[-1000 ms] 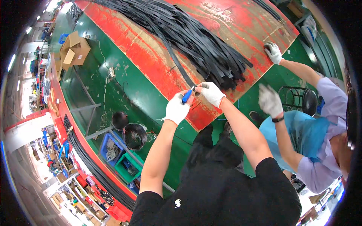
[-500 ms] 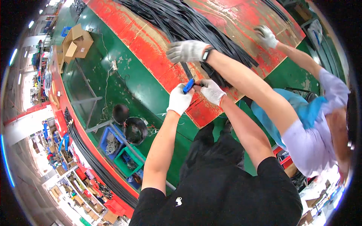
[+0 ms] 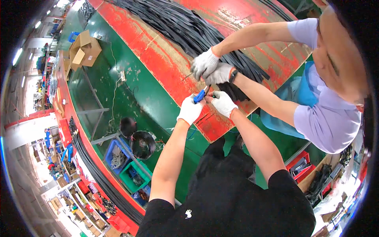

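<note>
My left hand [image 3: 190, 110], in a white work glove, is closed around a small blue-handled tool [image 3: 200, 96] at the table's near corner; the tool's exact kind is too small to tell. Close to its right, my gloved right hand [image 3: 222, 103] has its fingers pinched together at a dark strip end [image 3: 208, 91], mostly hidden by the fingers. Just beyond, a co-worker's two gloved hands [image 3: 206, 65] meet over the same spot. Behind them a thick bundle of flat black strips [image 3: 177, 25] runs along the table.
The worn red table [image 3: 158, 59] ends at a corner in front of me. The co-worker [image 3: 323, 114] leans in from the right. On the green floor are a cardboard box [image 3: 85, 51], a black bucket [image 3: 143, 144], a blue crate [image 3: 114, 152] and a green crate [image 3: 134, 175].
The co-worker's far hand has come across from the right to join the other one, and their head and body have leaned in over the table. My hands stay close together around the tool.
</note>
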`<move>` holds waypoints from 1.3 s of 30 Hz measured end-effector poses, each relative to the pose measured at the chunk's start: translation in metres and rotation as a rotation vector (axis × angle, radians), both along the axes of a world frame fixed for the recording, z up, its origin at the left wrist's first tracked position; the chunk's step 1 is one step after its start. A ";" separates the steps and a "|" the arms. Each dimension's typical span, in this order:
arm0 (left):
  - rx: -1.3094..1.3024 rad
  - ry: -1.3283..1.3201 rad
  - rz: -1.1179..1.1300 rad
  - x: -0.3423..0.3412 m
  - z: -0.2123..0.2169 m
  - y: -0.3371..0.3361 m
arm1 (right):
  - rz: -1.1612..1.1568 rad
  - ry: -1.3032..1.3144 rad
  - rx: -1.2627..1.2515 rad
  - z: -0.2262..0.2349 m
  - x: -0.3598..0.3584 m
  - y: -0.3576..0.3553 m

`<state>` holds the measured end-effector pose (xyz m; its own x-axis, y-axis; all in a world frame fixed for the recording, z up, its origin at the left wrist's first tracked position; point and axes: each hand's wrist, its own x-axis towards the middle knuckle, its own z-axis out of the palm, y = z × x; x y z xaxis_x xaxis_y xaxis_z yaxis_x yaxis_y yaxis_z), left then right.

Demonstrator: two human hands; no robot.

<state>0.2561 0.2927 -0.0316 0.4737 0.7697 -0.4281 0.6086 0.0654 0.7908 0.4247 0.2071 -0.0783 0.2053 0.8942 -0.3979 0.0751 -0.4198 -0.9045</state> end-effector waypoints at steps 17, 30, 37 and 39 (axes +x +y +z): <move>0.026 0.037 0.075 -0.032 -0.077 -0.044 | -0.221 0.012 -0.063 0.021 -0.008 -0.102; 0.168 0.314 0.083 -0.014 -0.067 -0.032 | -0.197 -0.008 -0.061 0.027 -0.039 -0.154; 0.069 0.162 0.207 -0.014 -0.063 -0.025 | -0.235 -0.034 -0.013 0.025 -0.034 -0.152; 0.077 0.171 0.214 -0.021 -0.055 -0.019 | -0.222 0.032 -0.057 0.027 -0.034 -0.151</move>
